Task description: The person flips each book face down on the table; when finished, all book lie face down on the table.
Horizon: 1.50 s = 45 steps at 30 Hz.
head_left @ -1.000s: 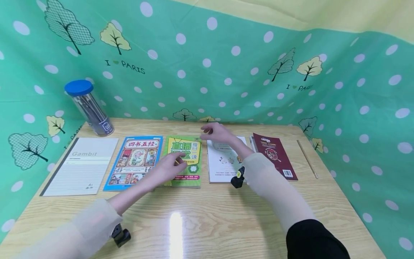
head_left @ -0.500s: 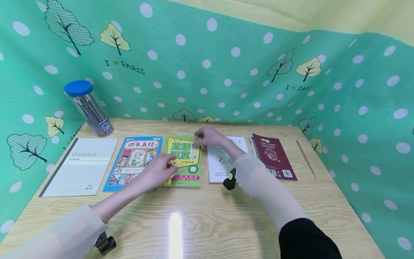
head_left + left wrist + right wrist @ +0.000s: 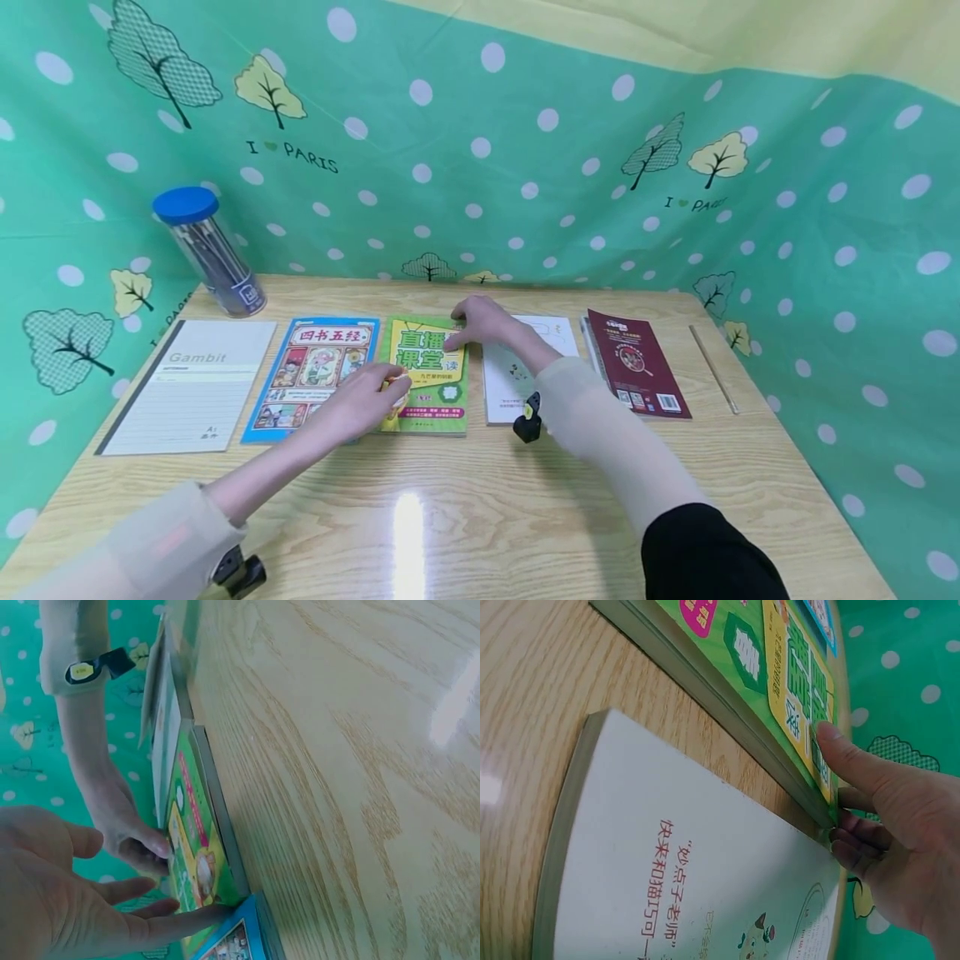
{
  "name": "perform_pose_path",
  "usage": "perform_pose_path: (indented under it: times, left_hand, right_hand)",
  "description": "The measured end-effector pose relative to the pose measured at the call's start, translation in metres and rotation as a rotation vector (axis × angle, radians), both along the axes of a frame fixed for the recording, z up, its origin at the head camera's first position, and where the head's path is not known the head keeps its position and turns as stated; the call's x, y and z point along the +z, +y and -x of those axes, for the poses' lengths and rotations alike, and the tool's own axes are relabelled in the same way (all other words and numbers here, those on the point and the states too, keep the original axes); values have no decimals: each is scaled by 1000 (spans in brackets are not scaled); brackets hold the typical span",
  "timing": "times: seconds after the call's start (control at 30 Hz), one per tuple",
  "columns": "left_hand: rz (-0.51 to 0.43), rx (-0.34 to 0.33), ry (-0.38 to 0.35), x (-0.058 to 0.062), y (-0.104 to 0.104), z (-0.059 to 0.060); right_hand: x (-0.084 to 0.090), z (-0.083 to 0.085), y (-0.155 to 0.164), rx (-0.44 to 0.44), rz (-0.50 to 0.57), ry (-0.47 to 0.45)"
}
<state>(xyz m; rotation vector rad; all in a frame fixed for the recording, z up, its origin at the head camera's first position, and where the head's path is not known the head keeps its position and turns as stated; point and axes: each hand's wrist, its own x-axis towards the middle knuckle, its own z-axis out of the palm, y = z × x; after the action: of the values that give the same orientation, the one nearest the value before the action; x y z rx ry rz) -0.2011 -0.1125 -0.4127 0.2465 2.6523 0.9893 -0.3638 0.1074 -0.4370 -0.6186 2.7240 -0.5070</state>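
Leverage likely explained the right hand (image 3: 486,322) pinching the mid-frame green book (image 3: 431,379) cornerwise; the left hand (image 3: 363,402) was relaxed.

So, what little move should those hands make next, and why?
Perhaps the left hand should close its fingers on the left edge of the green book: the right hand seems to pinch the book's far right corner, while the left fingers are spread by the other side with no firm grip showing.
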Motion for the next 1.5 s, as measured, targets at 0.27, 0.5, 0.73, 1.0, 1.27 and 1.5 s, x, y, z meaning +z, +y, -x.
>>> perform_pose_path:
  times: [0.27, 0.5, 0.73, 1.0, 1.27, 1.5]
  left_hand:
    - [-14, 29, -18, -4, -4, 3]
    - [-10, 45, -55, -5, -6, 5]
    - [-34, 63, -66, -8, -11, 7]
    - [-105, 137, -152, -6, -14, 10]
    - [-231, 205, -288, -7, -17, 15]
    - [-282, 219, -316, -10, -19, 17]
  right_hand:
    - [-3, -1, -5, 18, -71, 73]
    - [-8, -1, -7, -3, -117, 104]
    - [-9, -2, -7, -23, -119, 79]
    - [-9, -3, -6, -29, -100, 64]
    - [-11, -3, -4, -42, -62, 33]
    - [-13, -2, -4, -55, -3, -11]
